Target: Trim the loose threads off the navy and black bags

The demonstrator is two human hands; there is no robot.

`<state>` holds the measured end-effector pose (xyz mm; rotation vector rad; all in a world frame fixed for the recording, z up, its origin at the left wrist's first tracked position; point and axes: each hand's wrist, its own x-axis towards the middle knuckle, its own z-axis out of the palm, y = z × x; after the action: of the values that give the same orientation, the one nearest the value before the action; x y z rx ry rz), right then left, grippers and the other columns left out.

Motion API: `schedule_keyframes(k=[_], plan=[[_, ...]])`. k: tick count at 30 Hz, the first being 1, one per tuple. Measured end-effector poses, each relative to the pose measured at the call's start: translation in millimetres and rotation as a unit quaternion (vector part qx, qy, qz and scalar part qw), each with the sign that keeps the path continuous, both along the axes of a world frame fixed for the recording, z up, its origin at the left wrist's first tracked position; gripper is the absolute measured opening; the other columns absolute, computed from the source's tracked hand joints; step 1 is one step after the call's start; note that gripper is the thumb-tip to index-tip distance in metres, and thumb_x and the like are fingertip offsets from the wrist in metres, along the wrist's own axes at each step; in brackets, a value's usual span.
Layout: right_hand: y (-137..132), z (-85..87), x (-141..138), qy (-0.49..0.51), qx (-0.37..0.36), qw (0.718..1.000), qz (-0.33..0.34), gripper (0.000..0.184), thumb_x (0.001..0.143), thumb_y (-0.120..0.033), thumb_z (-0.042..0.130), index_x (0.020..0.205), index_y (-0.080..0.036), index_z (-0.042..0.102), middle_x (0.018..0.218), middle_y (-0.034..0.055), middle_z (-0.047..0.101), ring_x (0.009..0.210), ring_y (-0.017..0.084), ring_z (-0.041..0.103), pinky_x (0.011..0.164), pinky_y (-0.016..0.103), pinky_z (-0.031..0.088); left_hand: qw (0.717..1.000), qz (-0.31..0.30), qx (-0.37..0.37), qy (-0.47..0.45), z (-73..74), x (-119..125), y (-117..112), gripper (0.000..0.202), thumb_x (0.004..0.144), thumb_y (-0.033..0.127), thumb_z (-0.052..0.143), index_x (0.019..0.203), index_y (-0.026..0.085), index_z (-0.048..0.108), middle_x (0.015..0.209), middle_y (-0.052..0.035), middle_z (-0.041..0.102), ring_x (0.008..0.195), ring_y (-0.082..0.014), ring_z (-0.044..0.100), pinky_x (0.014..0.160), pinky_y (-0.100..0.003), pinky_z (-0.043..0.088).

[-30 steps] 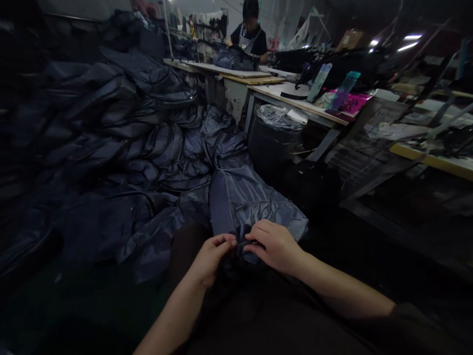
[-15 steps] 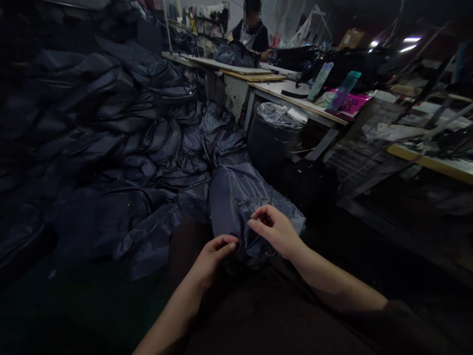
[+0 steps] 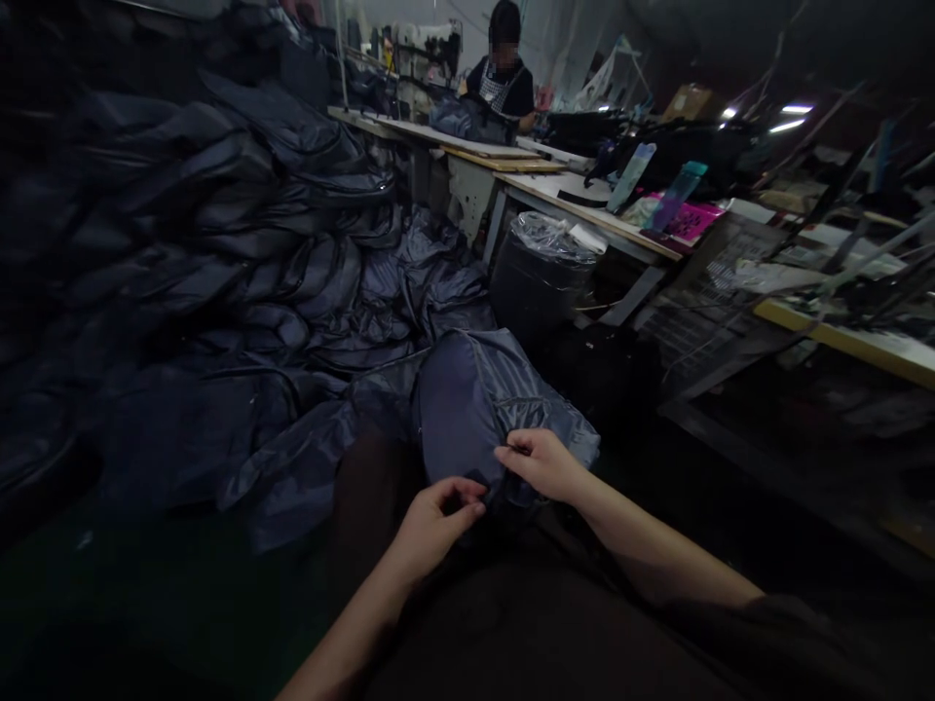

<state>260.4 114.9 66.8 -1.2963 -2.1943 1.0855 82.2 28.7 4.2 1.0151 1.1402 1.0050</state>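
Note:
A dark blue-grey fabric bag point(image 3: 457, 409) lies across my lap, its smooth panel facing up and a wrinkled, shinier side to the right. At its lower edge my left hand point(image 3: 438, 526) pinches the fabric between thumb and fingertips. Slightly higher and to the right, my right hand point(image 3: 544, 465) is closed at the bag's seam, with thumb and forefinger pressed together. Something small and dark shows within its fingers, too dim to name.
A large heap of similar dark bags point(image 3: 292, 243) fills the left side. Ahead stand a lined bin point(image 3: 541, 282) and a worktable point(image 3: 555, 187) with bottles point(image 3: 676, 195) and a pink basket point(image 3: 691, 222). A co-worker point(image 3: 504, 83) sits behind it.
The bag has turned so more of its smooth panel shows. My right hand has moved down to the seam; the thin dark thing sticking out of it no longer shows. My left hand moved slightly right.

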Motion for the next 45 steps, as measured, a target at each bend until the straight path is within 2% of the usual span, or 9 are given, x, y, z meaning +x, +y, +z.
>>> schedule_keyframes(k=[5,12,16,21,25,29,33,40,45], plan=[[-0.7,-9.5,6.1,0.041,-0.047,0.998,-0.013,0.035,0.083,-0.039,0.051,0.057,-0.018,0.040,0.051,-0.0064,0.032,0.049,0.008,0.032,0.045,0.021,0.025,0.996,-0.035,0.060,0.054,15.8,11.5,9.6,0.034,0.071,0.032,0.070,0.100,0.018,0.060,0.081,-0.0001,0.060,0.073,-0.0142,0.055,0.067,-0.024,0.043],[-1.1,-12.6,11.6,0.054,-0.065,0.996,-0.014,0.036,0.083,-0.040,0.053,0.056,-0.019,0.039,0.050,-0.0064,0.032,0.048,0.008,0.032,0.044,0.021,0.024,0.970,0.009,0.166,0.175,26.5,22.8,24.0,0.020,0.082,0.038,0.055,0.078,0.019,0.061,0.073,0.0008,0.061,0.070,-0.0139,0.056,0.067,-0.024,0.043],[0.5,-20.6,22.7,0.064,-0.083,0.994,-0.012,0.037,0.082,-0.041,0.054,0.056,-0.019,0.039,0.049,-0.0064,0.035,0.047,0.007,0.033,0.045,0.021,0.026,0.961,0.160,0.064,0.216,7.9,-9.5,36.6,0.026,0.083,0.041,0.049,0.083,0.018,0.062,0.072,-0.0023,0.062,0.071,-0.0185,0.060,0.070,-0.031,0.047],[5.5,-28.6,30.7,0.081,-0.104,0.991,-0.017,0.039,0.081,-0.043,0.056,0.055,-0.019,0.042,0.047,-0.0056,0.040,0.046,0.008,0.036,0.045,0.021,0.028,0.856,0.331,0.059,0.392,-4.4,-41.7,42.9,0.047,0.076,0.029,0.061,0.121,0.021,0.053,0.132,-0.0145,0.046,0.125,-0.0333,0.037,0.100,-0.054,0.028],[8.3,-28.4,30.6,0.083,-0.103,0.991,-0.010,0.038,0.082,-0.043,0.056,0.055,-0.019,0.043,0.047,-0.0054,0.040,0.046,0.008,0.036,0.045,0.021,0.029,0.966,0.085,0.103,0.220,7.3,-12.3,29.5,0.026,0.083,0.031,0.052,0.102,0.020,0.064,0.103,-0.0081,0.065,0.099,-0.0226,0.059,0.088,-0.038,0.045],[8.1,-26.5,31.4,0.083,-0.109,0.990,-0.013,0.038,0.081,-0.044,0.057,0.056,-0.018,0.044,0.047,-0.0053,0.041,0.046,0.008,0.037,0.045,0.021,0.029,0.994,-0.081,0.042,0.061,17.5,18.5,20.9,0.026,0.085,0.035,0.049,0.094,0.019,0.066,0.088,-0.0050,0.069,0.082,-0.0182,0.063,0.076,-0.030,0.049],[8.5,-25.2,32.3,0.081,-0.106,0.991,-0.030,0.040,0.079,-0.046,0.058,0.054,-0.019,0.044,0.046,-0.0050,0.042,0.046,0.008,0.038,0.045,0.021,0.030,0.996,-0.077,-0.037,-0.008,3.6,14.1,33.0,0.027,0.081,0.037,0.052,0.093,0.016,0.063,0.083,-0.0068,0.070,0.074,-0.0188,0.066,0.070,-0.032,0.052],[9.9,-27.5,31.8,0.088,-0.119,0.987,-0.065,0.038,0.079,-0.047,0.057,0.057,-0.019,0.047,0.044,-0.0056,0.042,0.042,0.008,0.038,0.043,0.021,0.027,0.984,0.117,-0.035,0.127,-41.4,-17.3,48.1,0.030,0.073,0.038,0.058,0.094,0.016,0.062,0.096,-0.0086,0.067,0.094,-0.0230,0.061,0.085,-0.035,0.044],[8.9,-29.0,31.6,0.094,-0.123,0.986,-0.070,0.038,0.079,-0.049,0.058,0.058,-0.018,0.049,0.043,-0.0058,0.042,0.042,0.008,0.038,0.044,0.021,0.028,0.988,0.063,-0.005,0.142,-28.3,-16.4,30.2,0.027,0.071,0.039,0.063,0.088,0.018,0.065,0.088,-0.0041,0.069,0.086,-0.0203,0.062,0.079,-0.031,0.046]])
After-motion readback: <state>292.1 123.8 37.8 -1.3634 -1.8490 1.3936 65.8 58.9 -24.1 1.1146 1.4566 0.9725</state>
